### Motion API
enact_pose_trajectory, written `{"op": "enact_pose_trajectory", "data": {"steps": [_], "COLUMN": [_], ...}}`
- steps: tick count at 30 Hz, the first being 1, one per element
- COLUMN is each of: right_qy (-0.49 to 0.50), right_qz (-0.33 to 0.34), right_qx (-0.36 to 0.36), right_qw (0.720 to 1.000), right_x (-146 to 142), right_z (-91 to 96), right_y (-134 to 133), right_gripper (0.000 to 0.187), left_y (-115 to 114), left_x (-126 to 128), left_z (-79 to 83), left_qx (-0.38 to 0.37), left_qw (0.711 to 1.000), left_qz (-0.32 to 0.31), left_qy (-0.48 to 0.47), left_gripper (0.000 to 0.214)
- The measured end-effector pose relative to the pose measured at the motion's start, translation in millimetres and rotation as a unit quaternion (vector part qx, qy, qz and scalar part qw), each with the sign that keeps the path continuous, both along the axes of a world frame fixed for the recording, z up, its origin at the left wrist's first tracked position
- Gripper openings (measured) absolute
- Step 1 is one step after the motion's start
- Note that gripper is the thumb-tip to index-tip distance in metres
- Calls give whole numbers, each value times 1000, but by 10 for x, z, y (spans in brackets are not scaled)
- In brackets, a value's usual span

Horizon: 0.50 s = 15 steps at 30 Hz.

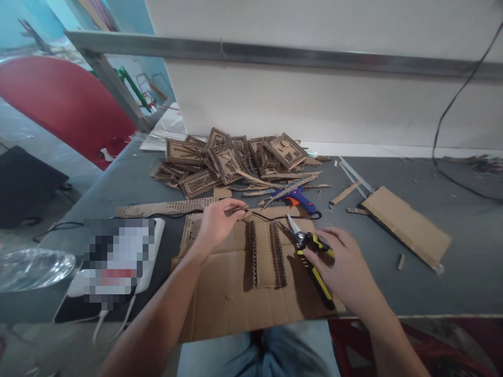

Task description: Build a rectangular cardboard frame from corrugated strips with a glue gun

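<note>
My right hand point(346, 267) is wrapped round black-and-yellow scissors point(319, 277), whose blades are parted and point away from me. My left hand point(220, 222) is closed in a pinch on what looks like a small cardboard scrap point(248, 210), mostly hidden by the fingertips. Between the hands, a cardboard panel point(265, 256) with corrugated strips standing along its two long sides lies on a large cardboard sheet point(212, 298). Just beyond is a blue glue gun point(298, 199) with loose cardboard strips point(291, 189) lying over it.
Several small cardboard frames point(228, 159) are heaped at the back. On the left are a blurred-out device on a white base point(157, 230) and a clear plastic bottle point(39, 269). A cardboard slab point(408, 225) lies on the right, and a black cable point(436, 136) hangs along the wall.
</note>
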State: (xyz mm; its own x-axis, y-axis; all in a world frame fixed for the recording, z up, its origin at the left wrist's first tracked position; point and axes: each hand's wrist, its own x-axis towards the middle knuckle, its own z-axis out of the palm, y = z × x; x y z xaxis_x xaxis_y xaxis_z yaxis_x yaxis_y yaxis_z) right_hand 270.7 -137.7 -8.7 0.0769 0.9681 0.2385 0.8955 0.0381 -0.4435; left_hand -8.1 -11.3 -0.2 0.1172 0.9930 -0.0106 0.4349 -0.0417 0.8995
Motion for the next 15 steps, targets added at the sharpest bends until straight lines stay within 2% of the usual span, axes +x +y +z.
{"op": "enact_pose_trajectory", "data": {"steps": [3,7,11,15], "right_qy": [0,-41,-151,-232], "right_qz": [50,131,214,293], "right_qx": [72,95,69,44], "right_qw": [996,986,963,927], "right_x": [-17,-130,-256,-321], "right_z": [102,227,237,190], "right_y": [245,689,1052,1225], "right_gripper": [28,27,32,35], "left_y": [4,8,16,20], "left_x": [3,2,-26,-46], "left_z": [6,-4,-40,-70], "left_qx": [5,26,37,50], "left_qw": [1000,999,997,998], "left_qz": [2,3,6,3], "left_qy": [7,39,61,40], "left_gripper": [13,14,17,19]}}
